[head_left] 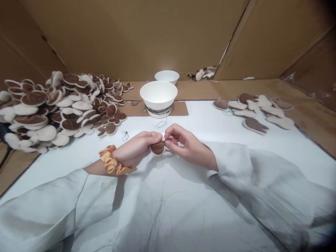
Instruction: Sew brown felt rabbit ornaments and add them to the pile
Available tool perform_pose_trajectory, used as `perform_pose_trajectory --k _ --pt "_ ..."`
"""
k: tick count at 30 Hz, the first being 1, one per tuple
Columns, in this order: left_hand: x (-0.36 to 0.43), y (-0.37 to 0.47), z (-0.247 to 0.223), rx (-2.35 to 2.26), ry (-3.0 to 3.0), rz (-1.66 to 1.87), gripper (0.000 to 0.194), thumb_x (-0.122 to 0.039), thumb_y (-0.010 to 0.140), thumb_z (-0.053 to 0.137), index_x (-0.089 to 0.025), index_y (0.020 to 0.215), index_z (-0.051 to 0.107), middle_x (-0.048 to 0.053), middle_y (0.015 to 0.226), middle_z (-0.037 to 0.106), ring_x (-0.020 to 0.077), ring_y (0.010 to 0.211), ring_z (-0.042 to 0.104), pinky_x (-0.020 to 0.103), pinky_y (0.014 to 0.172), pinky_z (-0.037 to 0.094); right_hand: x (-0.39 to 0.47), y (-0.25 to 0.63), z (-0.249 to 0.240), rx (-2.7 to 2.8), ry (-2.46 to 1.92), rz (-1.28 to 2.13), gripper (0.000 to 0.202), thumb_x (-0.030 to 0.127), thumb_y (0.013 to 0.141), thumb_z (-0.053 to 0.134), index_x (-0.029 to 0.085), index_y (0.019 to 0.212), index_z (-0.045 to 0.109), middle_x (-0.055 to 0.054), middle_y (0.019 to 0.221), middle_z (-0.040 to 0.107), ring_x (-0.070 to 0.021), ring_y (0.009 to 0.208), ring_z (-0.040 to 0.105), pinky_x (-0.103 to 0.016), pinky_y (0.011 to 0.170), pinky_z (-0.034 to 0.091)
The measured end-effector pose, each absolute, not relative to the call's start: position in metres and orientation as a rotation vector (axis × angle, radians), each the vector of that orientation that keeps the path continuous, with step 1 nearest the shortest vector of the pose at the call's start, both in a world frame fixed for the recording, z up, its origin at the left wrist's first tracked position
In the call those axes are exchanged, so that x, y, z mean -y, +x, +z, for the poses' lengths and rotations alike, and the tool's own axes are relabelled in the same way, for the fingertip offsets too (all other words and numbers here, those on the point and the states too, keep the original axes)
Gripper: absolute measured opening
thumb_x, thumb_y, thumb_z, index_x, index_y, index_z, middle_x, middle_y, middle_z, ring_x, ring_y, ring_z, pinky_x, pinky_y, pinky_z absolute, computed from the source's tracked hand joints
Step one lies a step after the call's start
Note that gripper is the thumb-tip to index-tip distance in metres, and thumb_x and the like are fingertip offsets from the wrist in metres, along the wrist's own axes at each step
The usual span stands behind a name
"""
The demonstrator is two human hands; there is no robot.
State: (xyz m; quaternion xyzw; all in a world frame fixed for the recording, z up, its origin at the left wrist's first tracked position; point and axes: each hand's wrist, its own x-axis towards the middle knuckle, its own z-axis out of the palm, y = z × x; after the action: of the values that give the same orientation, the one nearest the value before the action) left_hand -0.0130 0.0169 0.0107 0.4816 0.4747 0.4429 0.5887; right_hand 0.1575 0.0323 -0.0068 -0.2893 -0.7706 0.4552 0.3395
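Between my hands is a small brown-and-cream plush piece (157, 149), its rounded brown end hanging downward. My left hand (139, 147), with an orange scrunchie (112, 161) at the wrist, grips it from the left, thumb on top. From the other side my right hand (183, 141) pinches at its upper right edge with thumb and forefinger. Whether a needle or thread sits in that pinch is too small to tell. Just beyond my hands stands a white paper bowl (159, 91) with dark thread (159, 110) wound around its lower part.
A large heap of brown-and-cream plush pieces (63, 108) covers the left side. Several flat plush pieces (256, 110) lie at right. A second white bowl (167, 75) stands behind. A small thread tangle (125, 135) lies near my left hand; loose dark threads (157, 213) lie closest to me. Cardboard walls (131, 38) enclose the table.
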Motion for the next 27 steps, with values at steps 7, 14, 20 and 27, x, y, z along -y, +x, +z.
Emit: perform_pose_trajectory --k 7,14,20,27 --pt "-0.016 -0.011 0.006 -0.963 1.128 0.84 0.026 -0.036 0.078 0.055 -0.014 0.067 0.061 0.005 0.065 0.058 0.0171 0.065 0.054 0.03 0.062 0.044 -0.034 0.158 -0.009 1.964 -0.772 1.167 0.004 0.019 0.081 0.047 0.021 0.085 0.045 0.0 0.077 0.047 -0.0107 0.065 0.044 -0.024 0.061 0.038" --pt "-0.014 -0.009 -0.007 -1.005 1.285 1.085 0.042 -0.027 0.075 0.062 -0.02 0.113 0.045 0.003 0.089 0.058 0.0139 0.082 0.055 0.026 0.072 0.043 -0.04 0.158 -0.012 1.705 -0.872 1.093 0.01 0.022 0.08 0.05 0.02 0.081 0.04 -0.001 0.081 0.046 -0.0111 0.071 0.047 -0.025 0.062 0.039" --pt "-0.011 -0.009 -0.01 -1.046 1.304 1.156 0.047 -0.022 0.076 0.061 -0.023 0.117 0.038 0.001 0.084 0.058 0.0129 0.077 0.057 0.024 0.07 0.044 -0.039 0.159 -0.013 1.771 -0.829 1.192 0.016 0.024 0.079 0.054 0.021 0.084 0.039 0.0 0.083 0.045 -0.011 0.072 0.048 -0.024 0.062 0.04" --pt "-0.007 -0.005 -0.009 -0.999 1.305 1.196 0.046 -0.025 0.078 0.059 -0.02 0.115 0.034 0.002 0.082 0.057 0.0125 0.073 0.056 0.024 0.066 0.044 -0.038 0.156 -0.011 1.663 -0.758 1.428 0.021 0.022 0.077 0.056 0.021 0.083 0.036 0.003 0.075 0.049 -0.0102 0.066 0.053 -0.025 0.061 0.043"
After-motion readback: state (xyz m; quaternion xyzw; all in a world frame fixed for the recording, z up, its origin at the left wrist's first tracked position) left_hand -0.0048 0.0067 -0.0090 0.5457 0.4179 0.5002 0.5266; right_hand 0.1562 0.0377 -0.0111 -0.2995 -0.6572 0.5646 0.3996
